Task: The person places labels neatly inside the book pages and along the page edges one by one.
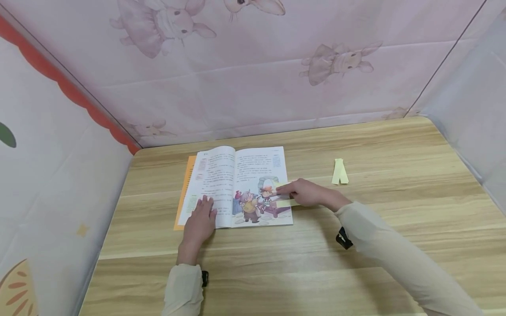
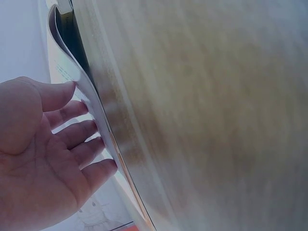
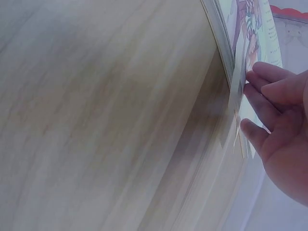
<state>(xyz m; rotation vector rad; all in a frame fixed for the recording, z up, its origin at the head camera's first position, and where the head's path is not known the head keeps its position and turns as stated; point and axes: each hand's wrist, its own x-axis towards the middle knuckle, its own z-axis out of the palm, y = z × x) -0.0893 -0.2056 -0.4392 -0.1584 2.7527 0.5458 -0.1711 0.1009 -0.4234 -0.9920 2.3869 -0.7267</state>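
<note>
At the far left, a pale wall (image 1: pixel 47 109) carries a red scalloped border (image 1: pixel 69 92). An orange cover (image 1: pixel 191 163) peeps out from beneath the left edge of a book (image 1: pixel 221 184), which lies spread on the wood-grain bench (image 1: pixel 257 272), its left page bowing up towards the spine. The left hand (image 1: pixel 199 226) rests low on that page, fingers extended and fingertips touching the paper; the palm is lifted away, as the left wrist view shows. The two hands are apart from each other.

On the right page, below the text, a colour illustration (image 1: pixel 251 208) shows two figures and a red jug (image 1: pixel 237 194); any contents of the jug are too small to tell. At that page's outer edge lie an upper yellow strip (image 1: pixel 281 184) and a lower yellow strip (image 1: pixel 286 203). The right hand (image 1: pixel 308 193) reaches in over them, fingers stretched out, fingertips touching the upper strip. Farther right, apart from the book, two loose yellow strips (image 1: pixel 340 172) lie on the bench, overlapping at the top and splayed below.
</note>
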